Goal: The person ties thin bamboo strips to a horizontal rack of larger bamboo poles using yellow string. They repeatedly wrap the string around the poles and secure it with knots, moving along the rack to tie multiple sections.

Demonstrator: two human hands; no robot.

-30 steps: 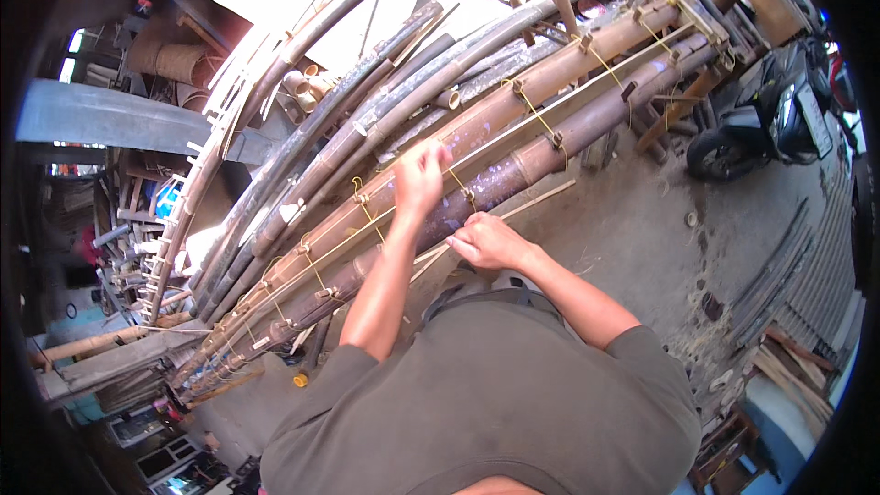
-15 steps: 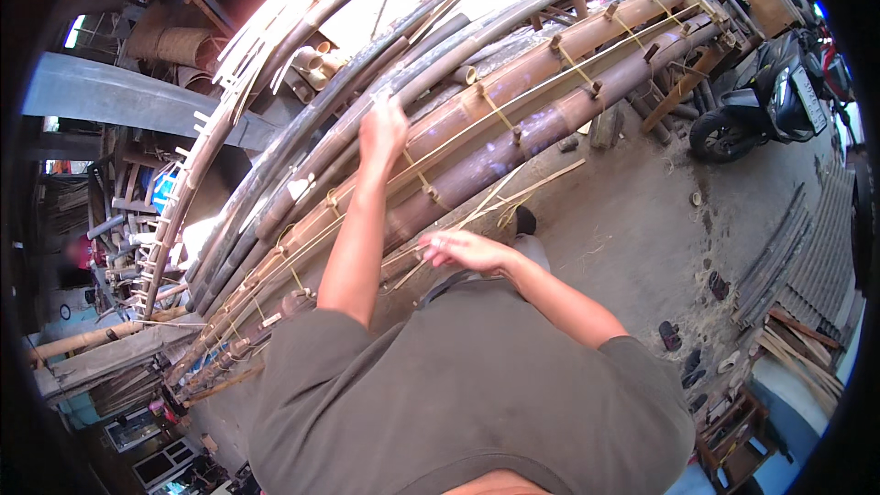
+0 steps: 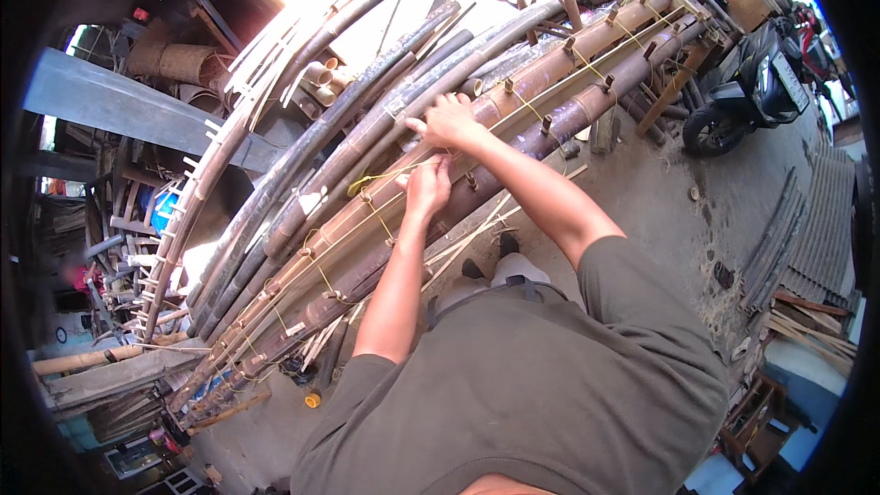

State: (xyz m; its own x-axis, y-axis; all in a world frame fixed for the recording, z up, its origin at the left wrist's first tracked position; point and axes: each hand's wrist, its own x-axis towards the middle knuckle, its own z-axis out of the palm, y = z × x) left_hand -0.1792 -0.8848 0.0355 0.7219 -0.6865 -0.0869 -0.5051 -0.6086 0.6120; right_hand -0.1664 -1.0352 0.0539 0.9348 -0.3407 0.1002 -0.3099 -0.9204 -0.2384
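Note:
Two long bamboo poles lie side by side before me, a far pole [image 3: 536, 69] and a near pole [image 3: 577, 117]. Short pegs such as this peg [image 3: 546, 125] stick out of them, with yellow cord tied across the gap. My left hand [image 3: 427, 188] is closed over the gap, its fingertips pinching a yellow cord [image 3: 362, 183] that trails left over the far pole. Just beyond it, my right hand [image 3: 451, 123] rests above the far pole with curled fingers and the thumb pointing left. Whatever lies in its grip is hidden.
Dark curved poles [image 3: 357, 133] are stacked behind the bamboo. A motorcycle [image 3: 747, 96] stands at the right, near corrugated sheets [image 3: 816, 247]. Thin split strips [image 3: 467, 236] lie below the near pole, beside my feet. A concrete beam [image 3: 137, 101] crosses at the left.
My right hand has gone from near my waist up to the far pole. The left hand has come down and right and now pinches the cord. My view has shifted slightly.

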